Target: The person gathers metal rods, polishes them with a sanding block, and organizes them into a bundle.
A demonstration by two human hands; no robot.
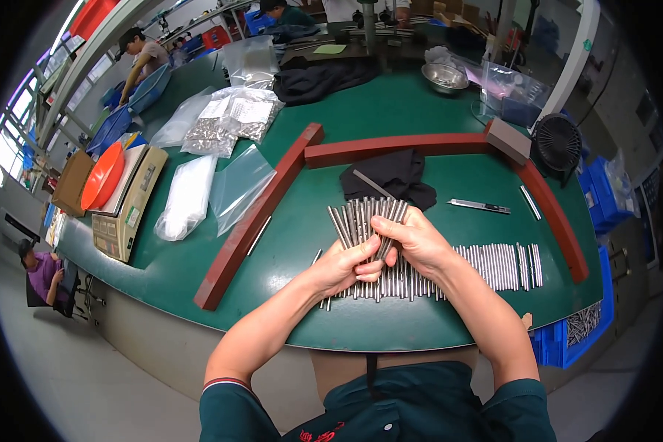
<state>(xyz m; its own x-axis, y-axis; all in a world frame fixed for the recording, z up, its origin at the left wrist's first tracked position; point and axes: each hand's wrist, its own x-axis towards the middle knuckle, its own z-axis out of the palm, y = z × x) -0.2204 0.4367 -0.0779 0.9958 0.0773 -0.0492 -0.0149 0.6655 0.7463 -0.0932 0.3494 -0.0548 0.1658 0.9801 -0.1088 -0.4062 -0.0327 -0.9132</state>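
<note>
A fanned bundle of slim metal rods (359, 219) is gripped between my two hands above the green table. My left hand (344, 265) closes round the lower left part of the bundle, its thumb lying across the rods. On the bundle's right side my right hand (412, 237) is closed too, thumb pressed on the rods. Beneath and to the right lies a long row of similar metal rods (493, 267), side by side; my hands and forearms hide part of it. Just beyond the bundle sits a crumpled black cloth (401, 177), with a flat metal bar near it.
Red-brown bars (254, 221) frame the work area on three sides. A utility knife (479, 206) lies right of the cloth. Plastic bags (232, 118) and a scale with an orange dish (103, 175) stand left. A black fan (556, 144) and blue bins (567, 339) are right.
</note>
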